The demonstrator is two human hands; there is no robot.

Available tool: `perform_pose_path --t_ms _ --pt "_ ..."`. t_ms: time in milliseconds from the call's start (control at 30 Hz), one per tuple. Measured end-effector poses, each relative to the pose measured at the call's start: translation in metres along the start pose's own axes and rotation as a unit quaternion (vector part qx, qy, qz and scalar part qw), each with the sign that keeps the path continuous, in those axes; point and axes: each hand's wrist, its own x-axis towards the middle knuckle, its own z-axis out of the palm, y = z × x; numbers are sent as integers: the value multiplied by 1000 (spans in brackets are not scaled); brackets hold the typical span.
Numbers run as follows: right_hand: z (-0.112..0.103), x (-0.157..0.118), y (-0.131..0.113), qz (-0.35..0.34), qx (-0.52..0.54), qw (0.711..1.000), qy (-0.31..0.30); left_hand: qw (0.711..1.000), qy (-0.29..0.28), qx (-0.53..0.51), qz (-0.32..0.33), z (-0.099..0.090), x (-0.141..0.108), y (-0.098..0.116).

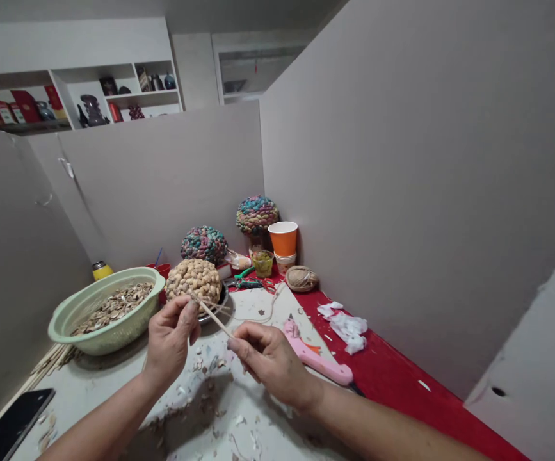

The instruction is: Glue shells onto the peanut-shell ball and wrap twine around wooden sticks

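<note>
The thin stick (220, 324) was up in the air over the desk (89, 390), btwn the 2 bare hands. The L grip (168, 339) was narrow, thumb & finger pinched on the far end. The R grip (274, 365) was narrow too & had the near end. So the stick was held at both ends, on a slant, w/ its mid part bare.

The far end was right by the brown ball (193, 280), but I couldn't tell if they touched. A few thin strings (224, 310) hung near there.

The stick looked light & pretty stiff, prob. dry & not slippery. It could prob. snap if bent hard, so a soft pinch near each end seemed best, w/ no push on the mid part. The ball looked bumpy & maybe easy to chip, so it'd be best held low w/ a full palm.

The ball sat in a dark dish (224, 299), next to a green tub (56, 333) of shell bits (114, 308). The pink glue gun (325, 365) lay just past the R grip.
</note>
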Motion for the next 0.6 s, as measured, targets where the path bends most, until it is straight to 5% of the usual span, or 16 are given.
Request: perform_pose_path --t_ms 333,600 --pt "1 0 0 81 111 985 -104 1000 10 -13 18 4 -3 7" --pt "3 -2 -4 10 -29 999 11 1000 16 -18 15 7 -1 5"
